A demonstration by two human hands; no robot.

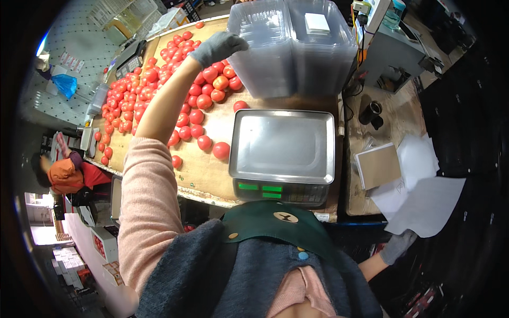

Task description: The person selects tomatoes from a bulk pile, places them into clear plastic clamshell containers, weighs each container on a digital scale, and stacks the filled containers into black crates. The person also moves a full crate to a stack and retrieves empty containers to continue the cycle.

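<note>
My left hand point(221, 47), in a grey glove, reaches over the tomatoes point(204, 101) with its fingers curled at the near left rim of a stack of clear plastic containers point(260, 51). Whether the fingers grip the rim is not clear. Low on the right, my right hand point(399, 247), also gloved in grey, is at the lower edge of a white paper sheet point(427, 206). Its fingers are partly hidden there, so a hold on the sheet cannot be told. Directly before me stands a digital scale with a bare steel pan point(282, 145) and lit green displays.
A second container stack point(322, 59) carries small white cards point(317, 24). On the wooden side table point(381, 123) are a dark open cup point(370, 112), a brown pad point(377, 166) and loose papers. Another person in an orange garment point(65, 176) is at the far left.
</note>
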